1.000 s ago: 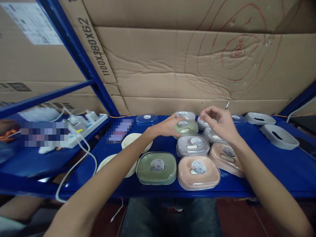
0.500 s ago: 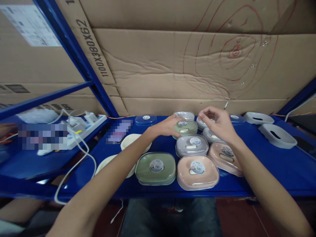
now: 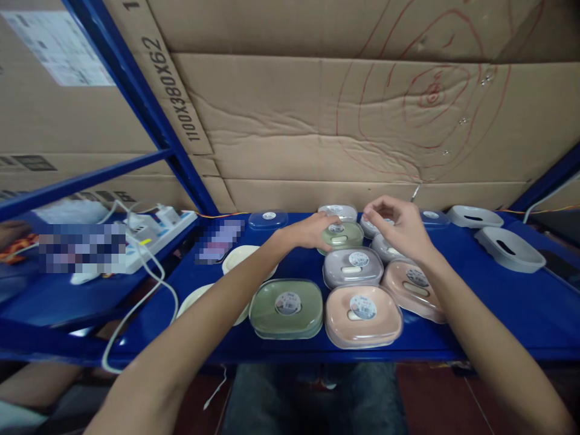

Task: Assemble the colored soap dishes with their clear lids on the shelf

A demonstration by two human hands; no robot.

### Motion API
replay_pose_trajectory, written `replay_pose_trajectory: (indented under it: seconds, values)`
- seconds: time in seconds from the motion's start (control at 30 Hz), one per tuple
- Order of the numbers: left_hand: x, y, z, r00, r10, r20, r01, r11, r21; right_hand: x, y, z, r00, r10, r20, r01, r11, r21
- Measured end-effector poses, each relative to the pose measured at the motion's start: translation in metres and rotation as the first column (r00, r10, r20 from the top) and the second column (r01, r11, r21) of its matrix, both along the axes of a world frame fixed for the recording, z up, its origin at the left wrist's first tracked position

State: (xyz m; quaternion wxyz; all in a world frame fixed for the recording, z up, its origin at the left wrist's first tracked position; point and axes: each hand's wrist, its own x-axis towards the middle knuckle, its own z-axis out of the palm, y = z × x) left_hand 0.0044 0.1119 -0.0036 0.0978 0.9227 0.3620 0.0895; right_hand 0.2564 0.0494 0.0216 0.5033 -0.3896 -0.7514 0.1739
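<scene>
My left hand (image 3: 313, 232) is on the left side of a small green plastic box (image 3: 347, 234) with a clear lid and a round label, its fingers and thumb around that edge. My right hand (image 3: 397, 225) is curled, thumb against fingertips, above a pale grey lidded box (image 3: 369, 226); anything in that pinch is too small to make out. Nearer me stand a lilac-grey lidded box (image 3: 338, 266), a peach one (image 3: 347, 317), a second peach one (image 3: 410, 281) partly behind my right forearm, and a larger-looking green one (image 3: 272, 311). Another grey box (image 3: 385, 246) sits below my right hand.
Two cream pieces (image 3: 235, 258) lie partly under my left forearm. Clear lids (image 3: 258, 220) rest at the back, and grey slotted parts (image 3: 521, 254) at the right. A phone (image 3: 220, 241), a power strip (image 3: 181, 223) and white cables (image 3: 170, 290) are on the left. Cardboard (image 3: 281, 121) stands behind.
</scene>
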Motion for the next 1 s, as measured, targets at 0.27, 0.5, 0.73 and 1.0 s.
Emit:
replay_pose_trajectory:
  seconds: [0.27,0.5,0.73,1.0]
  values:
    - [0.003,-0.002,0.001,1.0,-0.005,0.0,0.005,1.0,-0.022,0.0,0.002,-0.001,1.0,0.0,0.017,0.0,1.0,0.007]
    - [0.001,-0.006,0.001,1.0,-0.027,0.005,0.027,0.999,-0.036,0.001,0.002,-0.002,0.999,-0.018,0.03,0.018,1.0,0.008]
    - [0.003,-0.015,-0.005,0.999,-0.039,0.013,0.038,0.995,0.09,0.001,0.002,-0.001,0.999,-0.035,0.042,0.034,0.999,0.018]
    - [0.004,-0.013,-0.008,0.998,-0.031,-0.051,0.036,0.993,0.116,0.002,0.003,-0.002,0.999,-0.038,0.038,0.037,0.999,0.023]
